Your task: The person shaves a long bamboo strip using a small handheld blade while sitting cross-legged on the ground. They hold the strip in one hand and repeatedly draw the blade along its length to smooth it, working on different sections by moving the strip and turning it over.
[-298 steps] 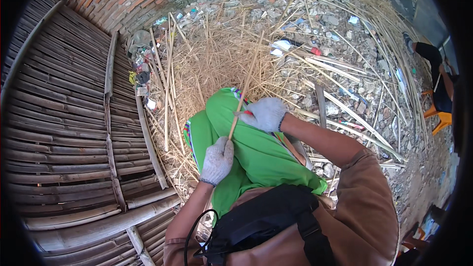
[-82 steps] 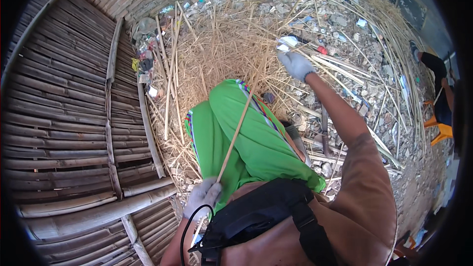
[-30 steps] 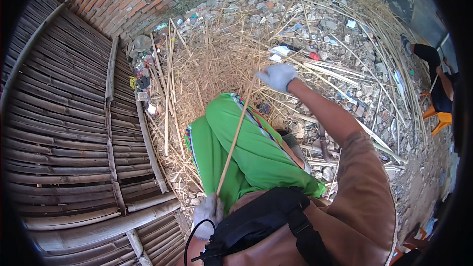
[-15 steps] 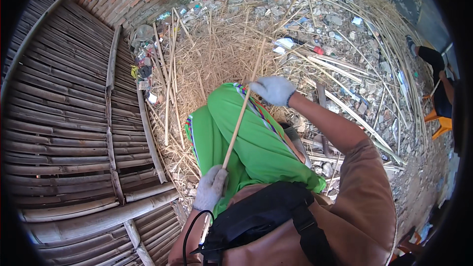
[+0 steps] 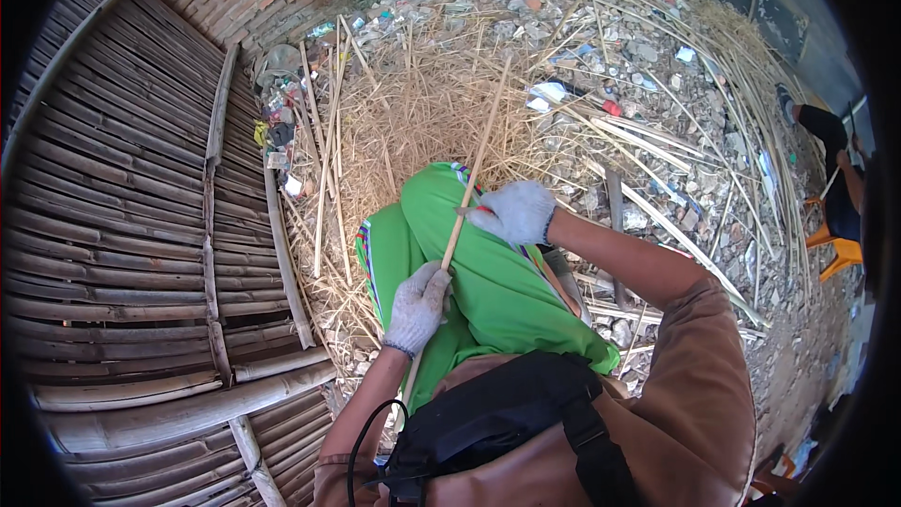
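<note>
A long, thin bamboo stick slants across my lap, its far end over the shavings and its near end beside my waist. My left hand, in a pale knitted glove, is closed around its lower part. Higher up, my gloved right hand pinches a small knife whose short, dull blade lies across the stick. Most of the knife is hidden in the fingers. Beneath the stick is green cloth with a striped border, spread over my legs.
Straw-like shavings heap beyond my knees. Split bamboo strips lie on rubble and litter to the right and at the left of the heap. A bamboo slat panel stands left. At far right a person sits on an orange stool.
My right hand has come down along the stick toward me, the blade now visible on it. My left hand has moved up and slightly right, so the two hands are closer together.
</note>
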